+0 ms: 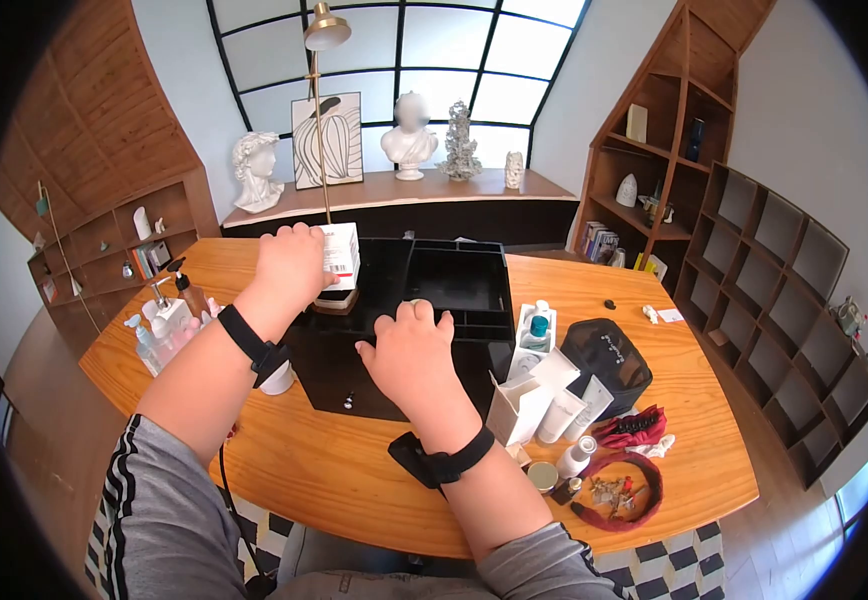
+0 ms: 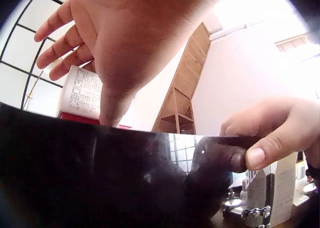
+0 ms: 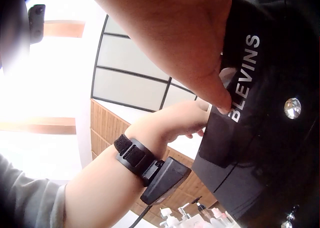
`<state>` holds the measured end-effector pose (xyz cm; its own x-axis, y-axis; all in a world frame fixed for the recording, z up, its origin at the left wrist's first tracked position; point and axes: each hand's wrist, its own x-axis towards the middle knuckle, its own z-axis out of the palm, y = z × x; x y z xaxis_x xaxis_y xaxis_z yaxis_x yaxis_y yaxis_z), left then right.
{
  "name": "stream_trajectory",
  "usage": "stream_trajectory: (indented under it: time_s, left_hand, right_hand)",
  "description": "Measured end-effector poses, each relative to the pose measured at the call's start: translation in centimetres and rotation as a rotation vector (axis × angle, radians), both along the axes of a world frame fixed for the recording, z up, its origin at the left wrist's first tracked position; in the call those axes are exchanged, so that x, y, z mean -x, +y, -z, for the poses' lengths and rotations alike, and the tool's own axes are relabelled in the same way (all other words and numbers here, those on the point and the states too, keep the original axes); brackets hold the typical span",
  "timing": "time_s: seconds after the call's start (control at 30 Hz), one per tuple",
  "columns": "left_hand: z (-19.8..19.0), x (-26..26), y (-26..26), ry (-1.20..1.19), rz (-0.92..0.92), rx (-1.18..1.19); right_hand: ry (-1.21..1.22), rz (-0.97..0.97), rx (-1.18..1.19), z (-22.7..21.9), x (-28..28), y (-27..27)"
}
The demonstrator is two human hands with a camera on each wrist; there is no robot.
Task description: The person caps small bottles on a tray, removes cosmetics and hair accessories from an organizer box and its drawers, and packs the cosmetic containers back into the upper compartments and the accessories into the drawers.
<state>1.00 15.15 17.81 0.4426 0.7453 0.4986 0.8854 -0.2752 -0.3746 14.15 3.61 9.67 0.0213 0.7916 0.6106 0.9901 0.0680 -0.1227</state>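
Both hands reach forward. Left hand [image 1: 292,268] spreads its fingers loosely by a white box [image 1: 342,250]; I can't tell if they touch. Right hand [image 1: 414,355] grips the black box's [image 1: 324,372] front edge, thumb outside. Bottles [image 1: 562,415] crowd its right; bare table [image 1: 304,475] lies nearer the person.

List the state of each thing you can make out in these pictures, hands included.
Organizer: upright, compartments uncovered.
Right hand: thumb on the organizer's front, fingers over its edge.
Left hand: fingers extended, beside the white box.
White box: upright.
Brown bottle: upright.
Headband: lying flat.
Pouch: zipped or not, cannot tell.
Lamp: standing, lit or not unclear.
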Motion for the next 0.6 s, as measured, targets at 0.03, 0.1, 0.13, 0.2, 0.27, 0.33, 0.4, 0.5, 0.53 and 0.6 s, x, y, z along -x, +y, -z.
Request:
stream_trajectory:
  time_s: [0.03, 0.1, 0.13, 0.2, 0.27, 0.33, 0.4, 0.5, 0.53, 0.6]
  left_hand:
    - [0.1, 0.2, 0.1, -0.026, 0.021, 0.008]
    - [0.3, 1.1, -0.1, -0.053, 0.041, 0.015]
    - [0.4, 1.8, -0.5, -0.168, 0.104, 0.003]
    - [0.6, 3.3, -1.1, -0.275, 0.17, -0.013]
    - [1.3, 5.2, -1.5, -0.505, 0.22, -0.107]
    - [3.2, 7.7, -0.7, -0.534, 0.182, -0.146]
    - [5.3, 9.7, -0.2, -0.568, 0.133, -0.182]
    - [8.1, 11.1, -0.2, -0.468, -0.122, 0.125]
    - [8.8, 11.1, 0.0, -0.39, -0.17, 0.333]
    - [10.7, 11.3, 0.5, -0.313, -0.214, 0.542]
  right_hand:
    - [0.002, 0.001, 0.008, -0.1, 0.0, 0.0]
    - [-0.004, 0.013, 0.004, 0.0, 0.1, 0.0]
    - [-0.01, 0.025, 0.001, 0.1, 0.1, 0.1]
    - [-0.012, 0.028, 0.003, 0.0, 0.1, 0.1]
    - [-0.006, 0.032, 0.006, 0.0, 0.1, 0.1]
    - [-0.02, 0.041, 0.055, -0.3, 0.2, 0.0]
    - [-0.015, 0.035, 0.044, -0.3, 0.2, 0.0]
    - [-0.017, 0.03, 0.015, 0.1, 0.1, 0.1]
    - [-0.02, 0.018, -0.007, 0.2, 0.0, 0.1]
    - [-0.023, 0.012, -0.02, 0.2, 0.0, 0.1]
